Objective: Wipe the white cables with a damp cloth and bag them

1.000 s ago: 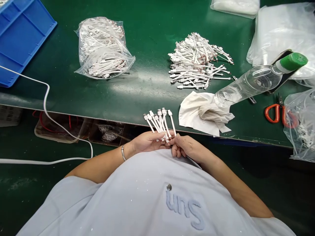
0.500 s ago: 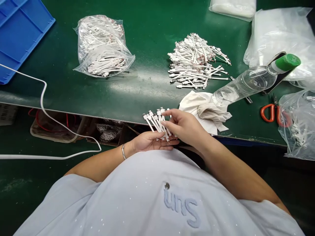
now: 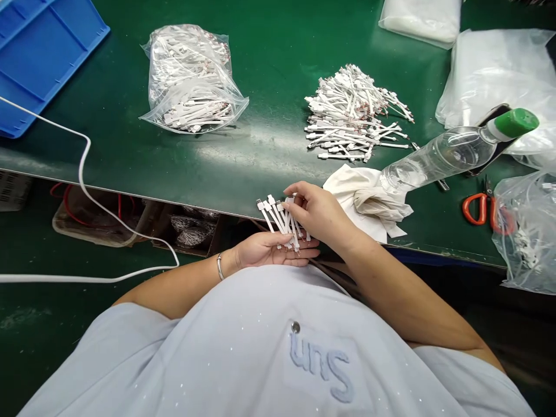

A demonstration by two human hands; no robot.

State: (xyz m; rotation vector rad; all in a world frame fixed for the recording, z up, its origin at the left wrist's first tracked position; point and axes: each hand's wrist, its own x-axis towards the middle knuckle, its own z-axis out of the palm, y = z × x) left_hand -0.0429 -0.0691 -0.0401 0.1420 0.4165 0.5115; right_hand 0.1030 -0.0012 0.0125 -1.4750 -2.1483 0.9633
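Note:
Several short white USB cables (image 3: 278,219) lie fanned across my left hand (image 3: 260,249), palm up at the table's front edge. Its thumb rests over their lower ends, and the fingers extend beneath them. My right hand (image 3: 319,214) reaches over the fan from the right, thumb and forefinger pinched at the connector of one of these cables. The other right-hand fingers are curled and partly hidden. Beyond the hands, a loose pile of the same white cables (image 3: 347,110) lies on the green table (image 3: 278,168).
At the back left sits a clear bag of cables (image 3: 191,75), beside a blue crate (image 3: 39,58). To the right are a white cloth (image 3: 369,202), a tilted bottle (image 3: 443,156), orange-handled scissors (image 3: 475,208) and plastic bags (image 3: 499,75). A white cord (image 3: 82,156) crosses the left side.
My right hand's thumb and forefinger have closed onto a cable's connector. My left hand keeps the fan of cables nearly in place. The whole view has shifted slightly.

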